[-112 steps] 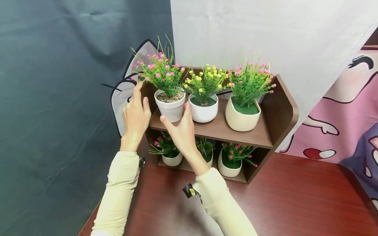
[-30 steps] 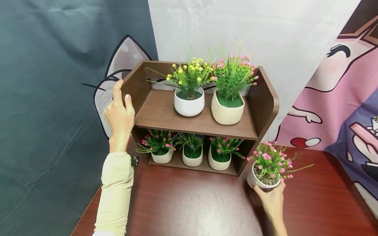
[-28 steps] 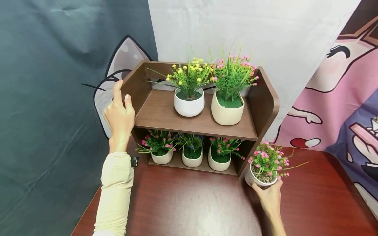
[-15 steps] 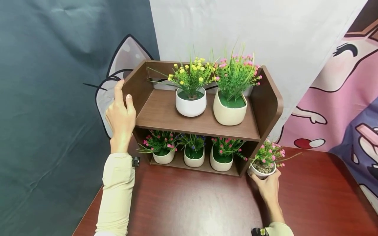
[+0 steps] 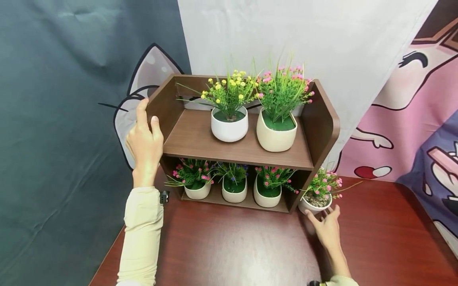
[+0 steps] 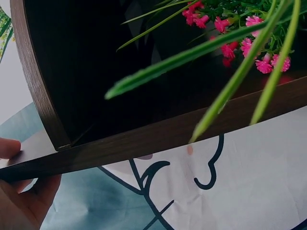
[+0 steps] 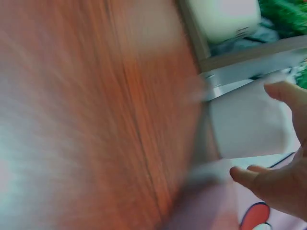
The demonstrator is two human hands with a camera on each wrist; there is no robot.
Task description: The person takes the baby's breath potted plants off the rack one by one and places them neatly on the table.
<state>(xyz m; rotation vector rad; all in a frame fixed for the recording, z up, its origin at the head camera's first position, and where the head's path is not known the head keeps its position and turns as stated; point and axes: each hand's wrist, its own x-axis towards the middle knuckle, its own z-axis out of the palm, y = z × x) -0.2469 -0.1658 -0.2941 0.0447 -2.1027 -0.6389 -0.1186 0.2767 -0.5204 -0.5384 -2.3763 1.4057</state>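
In the head view my left hand [image 5: 146,145] holds the left side panel of a brown two-tier shelf [image 5: 193,141]. The left wrist view shows the thumb on one face of that panel [image 6: 96,157] and fingers on the other. On the red-brown table, just right of the shelf, stands a white flowerpot [image 5: 314,204] with pebbles and pink artificial flowers. My right hand [image 5: 327,229] is at its near side, fingers spread. In the right wrist view a gap shows between the fingertips and the white pot [image 7: 252,122].
A white pot with yellow flowers [image 5: 229,129] and a cream pot with pink flowers [image 5: 276,137] stand on the upper tier. Three small cream pots, including the middle one [image 5: 234,195], fill the lower tier. A printed cloth [image 5: 358,159] hangs behind the table [image 5: 222,242].
The white pot with pink flowers has gone from the upper tier's left end to the table beside the shelf. My right hand has loosened from it; my left stays on the panel.
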